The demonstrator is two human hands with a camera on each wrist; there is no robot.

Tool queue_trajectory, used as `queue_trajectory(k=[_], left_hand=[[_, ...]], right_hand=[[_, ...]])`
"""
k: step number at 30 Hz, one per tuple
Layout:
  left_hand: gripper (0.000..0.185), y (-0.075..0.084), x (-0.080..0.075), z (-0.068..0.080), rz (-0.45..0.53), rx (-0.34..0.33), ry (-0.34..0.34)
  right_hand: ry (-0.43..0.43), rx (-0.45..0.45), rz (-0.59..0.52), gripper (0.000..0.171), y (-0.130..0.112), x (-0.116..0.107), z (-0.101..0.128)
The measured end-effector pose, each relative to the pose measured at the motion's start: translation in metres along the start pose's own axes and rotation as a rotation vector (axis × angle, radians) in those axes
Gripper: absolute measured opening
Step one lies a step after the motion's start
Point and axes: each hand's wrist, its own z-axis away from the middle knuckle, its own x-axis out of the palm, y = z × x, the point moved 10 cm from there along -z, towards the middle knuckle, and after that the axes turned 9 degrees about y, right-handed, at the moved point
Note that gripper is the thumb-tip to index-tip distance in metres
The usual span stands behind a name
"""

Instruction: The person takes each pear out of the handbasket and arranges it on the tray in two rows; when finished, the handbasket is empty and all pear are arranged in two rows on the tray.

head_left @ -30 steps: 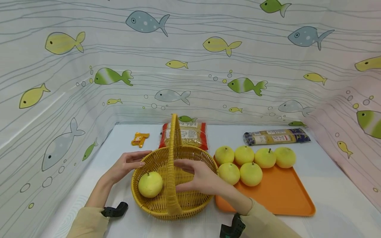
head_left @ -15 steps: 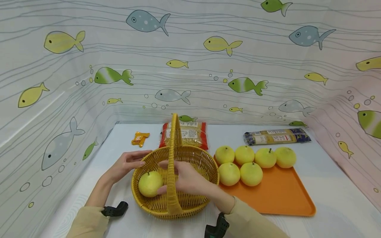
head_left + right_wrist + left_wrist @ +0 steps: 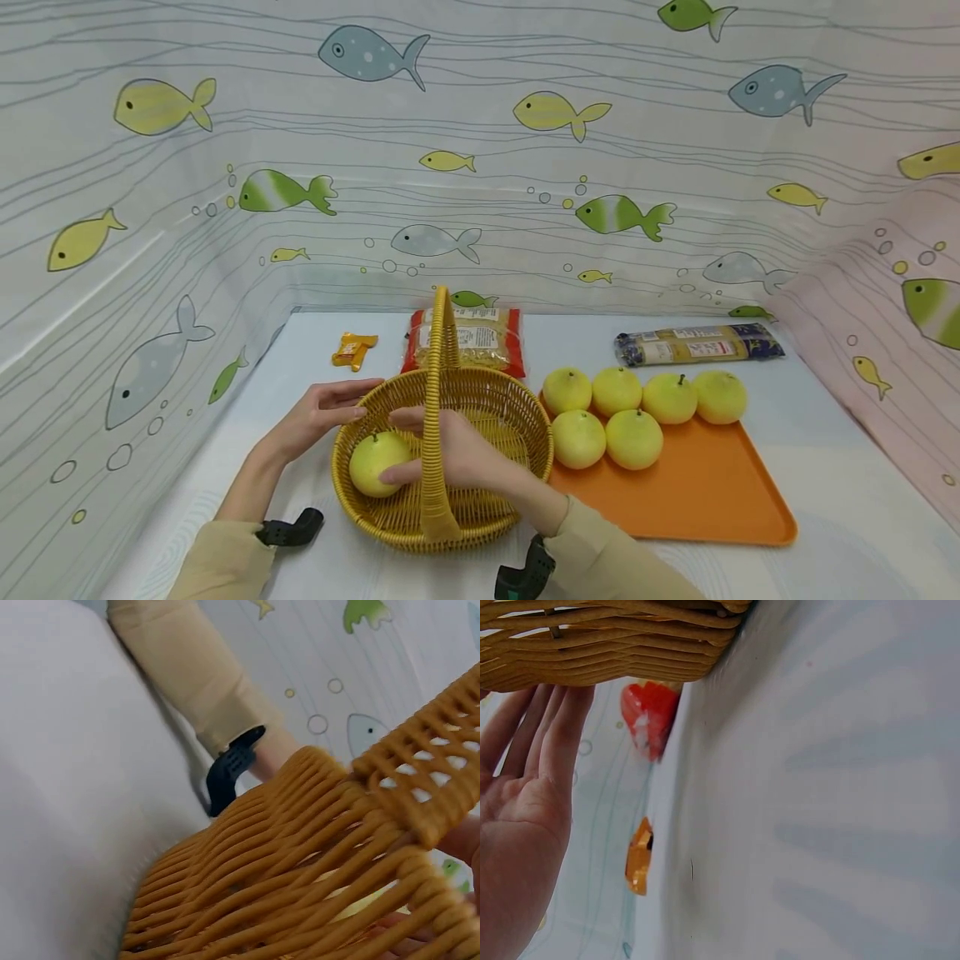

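Observation:
A woven yellow basket [image 3: 480, 382] with an upright handle [image 3: 438, 392] stands near the table's front edge. One yellow round fruit [image 3: 369, 463] lies in its left half. My right hand [image 3: 450, 454] reaches under the handle, with the thumb over the fruit's top right and the fingers [image 3: 390, 477] curled across its lower front. My left hand [image 3: 322, 414] rests flat against the outside of the basket's left wall. In the left wrist view its fingers [image 3: 551, 727] lie straight along the weave [image 3: 607, 637]. The right wrist view is filled by basket weave [image 3: 285, 855].
An orange tray [image 3: 712, 500] to the right of the basket carries several more yellow fruits [image 3: 615, 392]. At the back lie a red noodle packet [image 3: 468, 337], a small orange packet [image 3: 352, 350] and a long dark packet [image 3: 697, 343]. Fish-patterned curtains enclose the table.
My right hand slid left inside the basket, passed under the handle and closed onto the fruit. The left hand stayed on the basket's side.

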Motion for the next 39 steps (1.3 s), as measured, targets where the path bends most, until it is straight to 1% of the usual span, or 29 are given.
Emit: queue_trajectory(k=[3, 7, 11, 16, 26, 33, 39], left_hand=[[0.048, 0.001, 0.001, -0.001, 0.005, 0.005, -0.006], [0.048, 0.003, 0.002, -0.001, 0.01, 0.009, -0.01], [0.048, 0.002, 0.001, -0.001, 0.003, 0.007, -0.004], [0.048, 0.001, 0.001, -0.001, 0.004, 0.004, -0.005], [0.048, 0.001, 0.001, -0.001, 0.004, 0.004, -0.005], [0.048, 0.001, 0.0, -0.001, 0.004, 0.005, -0.001], [0.048, 0.001, 0.0, -0.001, -0.004, 0.006, 0.005]], right_hand=[[0.007, -0.007, 0.007, 0.073, 0.006, 0.002, -0.001], [0.011, -0.009, 0.006, 0.074, 0.007, 0.003, -0.002], [-0.001, 0.023, 0.001, 0.075, 0.01, 0.005, -0.002], [-0.022, 0.036, 0.022, 0.075, 0.012, 0.009, -0.003], [-0.045, -0.001, 0.028, 0.071, 0.012, 0.013, -0.004], [-0.094, 0.008, 0.019, 0.065, 0.015, 0.019, -0.005], [-0.133, -0.01, 0.008, 0.059, 0.013, 0.023, -0.003]])
